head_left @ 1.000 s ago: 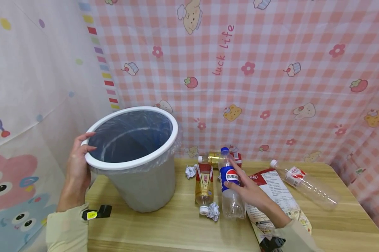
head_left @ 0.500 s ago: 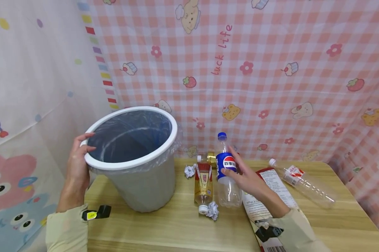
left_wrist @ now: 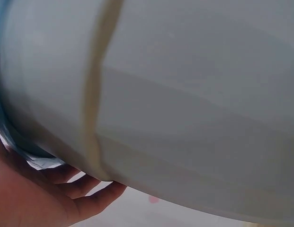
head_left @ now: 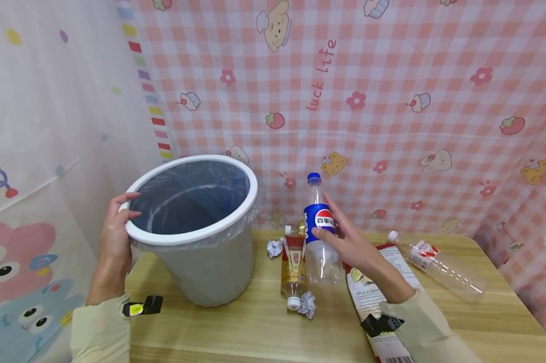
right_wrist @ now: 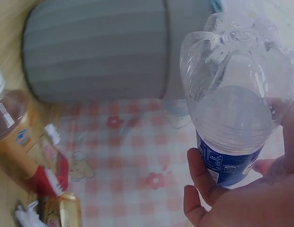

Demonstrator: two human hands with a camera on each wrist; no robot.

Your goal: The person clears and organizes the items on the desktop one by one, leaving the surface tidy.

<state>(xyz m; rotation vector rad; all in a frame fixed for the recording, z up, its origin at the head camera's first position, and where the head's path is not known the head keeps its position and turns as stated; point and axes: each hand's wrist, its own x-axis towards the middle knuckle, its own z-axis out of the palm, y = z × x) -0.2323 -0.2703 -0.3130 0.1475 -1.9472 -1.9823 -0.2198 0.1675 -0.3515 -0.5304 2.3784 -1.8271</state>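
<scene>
My left hand (head_left: 115, 237) grips the white rim of a grey trash bin (head_left: 211, 275), with fingertips over the edge onto the clear plastic liner (head_left: 186, 196). In the left wrist view other fingers (left_wrist: 102, 198) lie against the bin's outer wall. My right hand (head_left: 352, 242) holds a clear plastic Pepsi bottle (head_left: 319, 222) round its blue label, lifted off the table with the blue cap up. From below, the right wrist view shows the bottle's bottom (right_wrist: 236, 80) and the fingers round the label.
On the wooden table (head_left: 236, 333) lie a yellow-red drink bottle (head_left: 294, 267), another behind it (head_left: 293, 230), crumpled paper balls (head_left: 306, 305), a snack bag (head_left: 368, 302) under my right forearm, and a clear bottle (head_left: 440, 264) at right. Patterned cloth hangs behind.
My right hand has raised the Pepsi bottle off the table and brought it slightly left. My left hand and the bin have stayed in place.
</scene>
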